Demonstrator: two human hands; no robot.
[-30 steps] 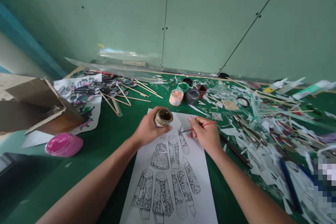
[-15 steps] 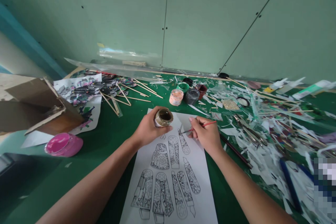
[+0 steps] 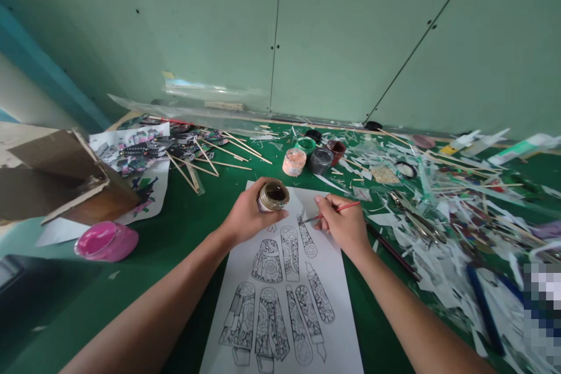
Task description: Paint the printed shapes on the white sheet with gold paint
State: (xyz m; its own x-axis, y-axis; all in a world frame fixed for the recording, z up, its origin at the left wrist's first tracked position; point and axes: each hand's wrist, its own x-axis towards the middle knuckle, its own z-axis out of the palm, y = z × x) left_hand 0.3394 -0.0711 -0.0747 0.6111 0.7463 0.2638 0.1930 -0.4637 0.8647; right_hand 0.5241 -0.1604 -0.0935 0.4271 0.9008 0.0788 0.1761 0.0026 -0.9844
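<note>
My left hand [image 3: 248, 213] is wrapped round a small open paint jar [image 3: 274, 195] with dark brownish paint inside, held above the top of a white sheet [image 3: 245, 269]. Printed on that sheet are several black-and-white patterned cut-out shapes, limbs and body parts among them. A thin red paintbrush [image 3: 339, 208] is pinched in my right hand [image 3: 344, 223]. Its dark tip meets the upper end of a narrow patterned shape [image 3: 307, 238] near the sheet's top right. My right hand rests at the sheet's right edge.
Behind the sheet stand open jars of peach [image 3: 294, 162], grey [image 3: 321, 160], green and dark red paint. Paper scraps, sticks and pliers [image 3: 416, 219] litter the right side. To the left are a pink paint jar [image 3: 106, 241], a cardboard box [image 3: 100, 193] and wooden sticks [image 3: 210, 158].
The brush and my right hand have shifted very slightly to the left. My left hand and the jar stay in place.
</note>
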